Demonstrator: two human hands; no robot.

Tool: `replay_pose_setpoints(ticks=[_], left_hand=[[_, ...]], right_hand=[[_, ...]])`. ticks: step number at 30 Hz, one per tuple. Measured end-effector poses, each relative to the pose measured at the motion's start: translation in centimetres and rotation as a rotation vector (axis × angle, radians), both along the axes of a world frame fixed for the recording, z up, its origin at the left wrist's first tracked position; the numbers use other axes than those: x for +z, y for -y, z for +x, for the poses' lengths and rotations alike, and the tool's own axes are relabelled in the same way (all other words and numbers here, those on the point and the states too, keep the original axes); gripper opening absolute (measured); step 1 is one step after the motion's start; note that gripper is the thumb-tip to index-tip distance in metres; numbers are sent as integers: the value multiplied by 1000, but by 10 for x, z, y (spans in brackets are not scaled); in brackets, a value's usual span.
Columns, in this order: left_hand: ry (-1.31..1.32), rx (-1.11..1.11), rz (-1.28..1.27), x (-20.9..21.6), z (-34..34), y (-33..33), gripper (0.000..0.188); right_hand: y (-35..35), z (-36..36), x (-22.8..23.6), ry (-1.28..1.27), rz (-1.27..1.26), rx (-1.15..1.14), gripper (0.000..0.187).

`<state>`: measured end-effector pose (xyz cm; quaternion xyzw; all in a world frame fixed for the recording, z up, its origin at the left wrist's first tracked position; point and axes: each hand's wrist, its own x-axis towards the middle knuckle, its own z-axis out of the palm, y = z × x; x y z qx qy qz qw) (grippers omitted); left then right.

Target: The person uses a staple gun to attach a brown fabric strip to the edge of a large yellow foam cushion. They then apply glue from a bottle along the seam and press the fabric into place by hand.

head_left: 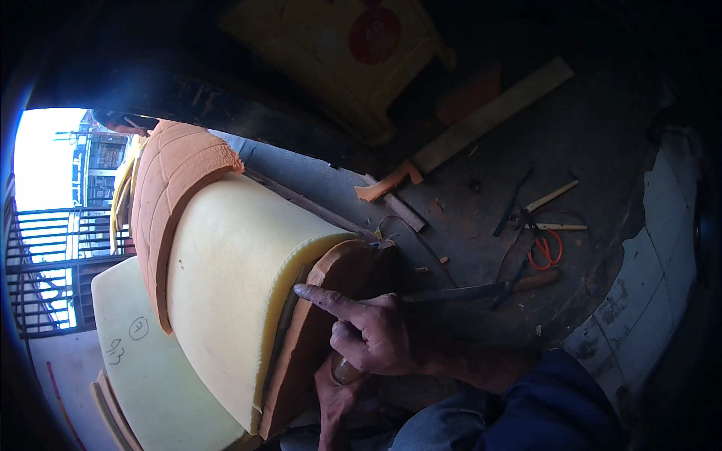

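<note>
A curved cream foam pad stands tilted in front of me, with a thick orange-brown foam layer along its near edge. A dark gap runs between the two. My right hand has its index finger stretched to that gap, the tip at the cream pad's edge. Its other fingers are curled, and what they hold, if anything, is hidden. Just below, my left hand is closed around a yellowish-brown rounded object, mostly covered by the hands. A quilted orange foam piece lies over the cream pad's far side.
On the dark floor at right lie red-handled scissors, a long knife with a wooden handle, a flat wooden strip and an orange foam scrap. A yellow plastic stool-like item stands behind. Pale green foam leans at left.
</note>
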<state>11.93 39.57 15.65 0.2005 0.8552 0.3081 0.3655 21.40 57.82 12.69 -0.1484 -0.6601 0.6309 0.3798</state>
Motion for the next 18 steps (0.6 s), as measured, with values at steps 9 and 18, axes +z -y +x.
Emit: replay_pose_setpoints(ticks=[9,18], left_hand=[[-65,-43,-134,0,-1,3,46],[0,11,-79,-1,-1,-1,50]], right_hand=[[-23,-15,-26,102,-435,-117,64],[-7,0,3,112,-213,24,65]])
